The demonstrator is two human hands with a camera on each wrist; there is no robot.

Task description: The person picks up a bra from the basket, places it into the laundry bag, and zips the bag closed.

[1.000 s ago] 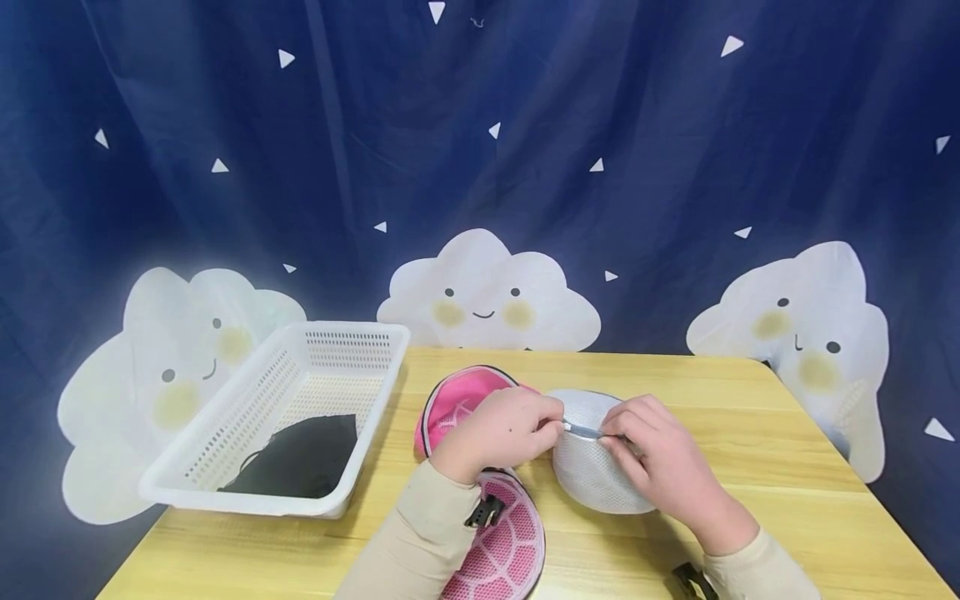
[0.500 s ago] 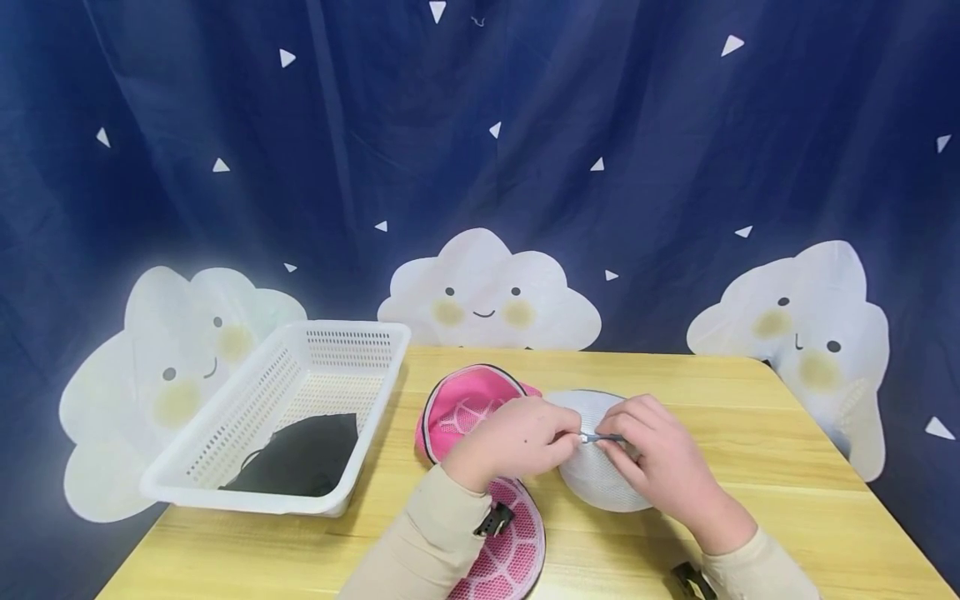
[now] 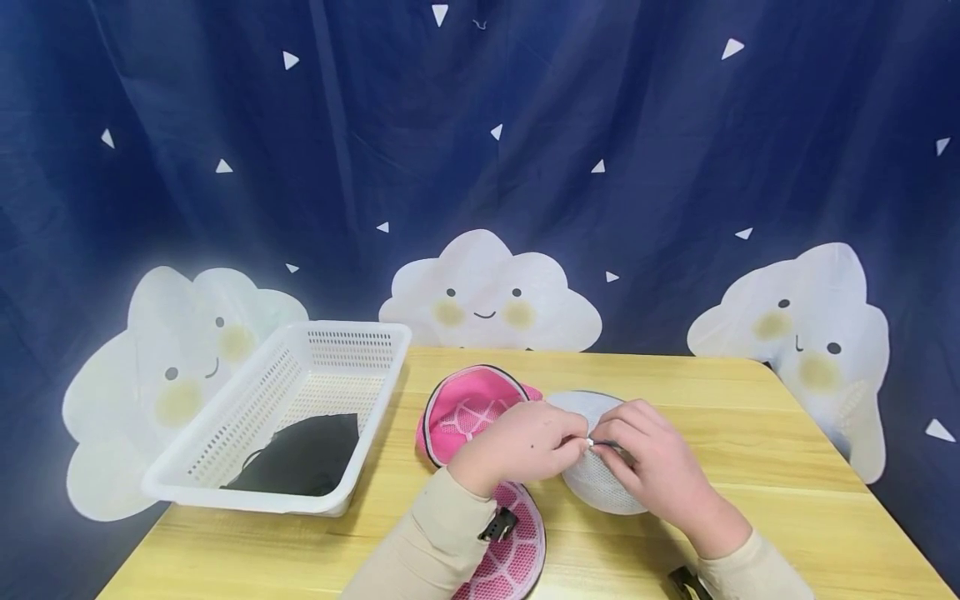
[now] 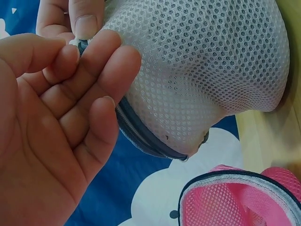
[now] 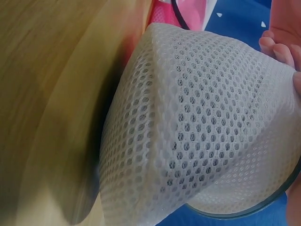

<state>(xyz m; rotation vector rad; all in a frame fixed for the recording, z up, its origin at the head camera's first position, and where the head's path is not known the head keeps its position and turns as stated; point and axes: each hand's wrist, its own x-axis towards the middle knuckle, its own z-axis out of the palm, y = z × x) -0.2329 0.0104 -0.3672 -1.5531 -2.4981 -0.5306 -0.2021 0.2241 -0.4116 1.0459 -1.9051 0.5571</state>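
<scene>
Both left hand point(image 3: 527, 443) and right hand point(image 3: 662, 467) pinch the dark zip point(image 4: 142, 133); white mesh bag point(image 3: 603, 490) bulges below the grip. Step apparently zip-working; next move likely calls for taut zip.

White mesh bag point(image 5: 211, 103), seemingly matt

Blk cloth point(image 3: 303, 458) in wht basket point(image 3: 326, 390) — navy curtain point(image 3: 540, 100) behind tbl point(image 3: 765, 467).
</scene>
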